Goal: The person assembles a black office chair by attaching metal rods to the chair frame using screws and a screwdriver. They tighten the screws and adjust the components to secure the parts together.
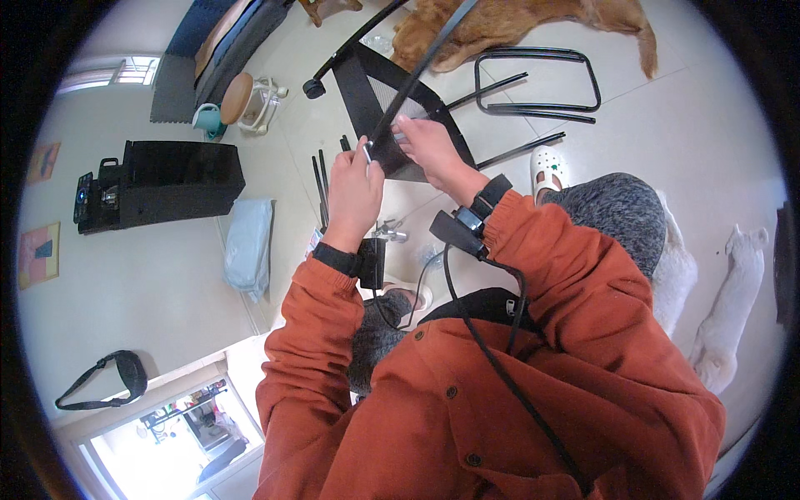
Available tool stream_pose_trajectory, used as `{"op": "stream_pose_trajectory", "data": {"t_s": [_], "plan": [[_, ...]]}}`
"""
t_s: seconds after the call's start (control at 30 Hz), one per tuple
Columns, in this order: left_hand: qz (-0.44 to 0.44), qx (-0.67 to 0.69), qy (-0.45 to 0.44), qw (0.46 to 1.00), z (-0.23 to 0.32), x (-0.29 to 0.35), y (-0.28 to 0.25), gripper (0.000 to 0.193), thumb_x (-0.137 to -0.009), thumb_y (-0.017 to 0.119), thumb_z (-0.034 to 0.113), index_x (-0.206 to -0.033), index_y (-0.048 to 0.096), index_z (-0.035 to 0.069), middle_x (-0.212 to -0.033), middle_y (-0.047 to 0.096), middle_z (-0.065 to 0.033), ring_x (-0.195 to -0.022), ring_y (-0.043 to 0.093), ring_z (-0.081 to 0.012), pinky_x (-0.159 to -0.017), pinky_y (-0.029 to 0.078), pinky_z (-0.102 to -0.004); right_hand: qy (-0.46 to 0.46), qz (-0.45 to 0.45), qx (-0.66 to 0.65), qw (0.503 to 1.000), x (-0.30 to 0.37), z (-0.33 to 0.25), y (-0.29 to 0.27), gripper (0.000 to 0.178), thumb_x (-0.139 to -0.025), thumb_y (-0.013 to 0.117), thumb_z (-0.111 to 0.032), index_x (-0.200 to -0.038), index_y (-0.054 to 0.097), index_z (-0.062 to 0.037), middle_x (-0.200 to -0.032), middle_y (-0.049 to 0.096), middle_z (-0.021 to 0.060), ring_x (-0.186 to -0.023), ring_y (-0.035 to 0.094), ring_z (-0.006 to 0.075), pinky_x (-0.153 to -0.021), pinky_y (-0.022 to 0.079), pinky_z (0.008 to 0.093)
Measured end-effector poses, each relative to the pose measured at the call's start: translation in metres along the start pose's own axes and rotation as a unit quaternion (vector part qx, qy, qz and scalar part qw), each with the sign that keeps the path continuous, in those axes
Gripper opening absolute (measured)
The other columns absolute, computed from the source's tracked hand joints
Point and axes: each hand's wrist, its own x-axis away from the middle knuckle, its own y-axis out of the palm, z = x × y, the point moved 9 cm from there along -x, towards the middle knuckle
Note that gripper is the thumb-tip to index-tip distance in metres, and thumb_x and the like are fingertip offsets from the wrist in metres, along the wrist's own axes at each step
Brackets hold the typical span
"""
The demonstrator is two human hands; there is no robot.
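Observation:
A black mesh chair panel [421, 108] rests on the floor in front of me, crossed by a long black metal tube [417, 71]. My left hand [354, 192] is closed at the tube's near end, gripping a small silvery metal piece [367, 152] whose kind I cannot make out. Just to the right, my right hand [433, 154] has its fingers bent together against the tube and mesh. Whatever lies between those fingertips is hidden. A caster wheel [314, 88] sits on another black leg at the panel's far left.
A bent black tube frame [537, 82] lies at far right, near a brown dog [508, 29]. Black rods [321, 187] and metal hardware [389, 232] lie by my left arm. White animals [727, 308] lie at right. A black cabinet [179, 182] and pale blue package [248, 247] are at left.

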Motion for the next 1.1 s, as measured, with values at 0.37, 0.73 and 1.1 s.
{"op": "stream_pose_trajectory", "data": {"t_s": [0.37,0.73,1.1], "plan": [[-0.016,0.060,-0.031,0.998,-0.012,0.003,0.004,0.045,-0.089,0.037,0.019,-0.130,0.036,-0.001,-0.105,0.046,-0.0209,-0.095,0.051,-0.0350,-0.084,0.042,-0.0384,0.003,-0.157,-0.058,0.986,0.003,0.001,0.014,0.025,-0.089,0.052,-0.019,-0.103,0.056,0.0017,-0.094,0.060,0.0066,-0.082,0.058,0.0108,-0.073,0.046,0.0209],[0.053,0.098,0.037,0.993,-0.015,-0.004,-0.012,0.034,-0.082,0.054,0.011,-0.116,0.056,0.009,-0.093,0.053,-0.0126,-0.083,0.057,-0.0253,-0.076,0.045,-0.0323,0.043,-0.276,-0.114,0.953,0.007,0.002,0.015,0.039,-0.081,0.057,-0.001,-0.118,0.046,0.0019,-0.113,0.056,0.0091,-0.100,0.056,0.0133,-0.088,0.045,0.0237],[0.048,0.110,0.028,0.992,-0.012,-0.006,-0.010,0.031,-0.082,0.054,0.011,-0.113,0.058,0.009,-0.096,0.055,-0.0131,-0.086,0.058,-0.0261,-0.077,0.046,-0.0324,0.047,-0.249,-0.119,0.960,0.006,-0.001,0.008,0.028,-0.087,0.056,-0.010,-0.112,0.052,0.0014,-0.100,0.059,0.0041,-0.084,0.056,0.0055,-0.072,0.046,0.0158]]}}
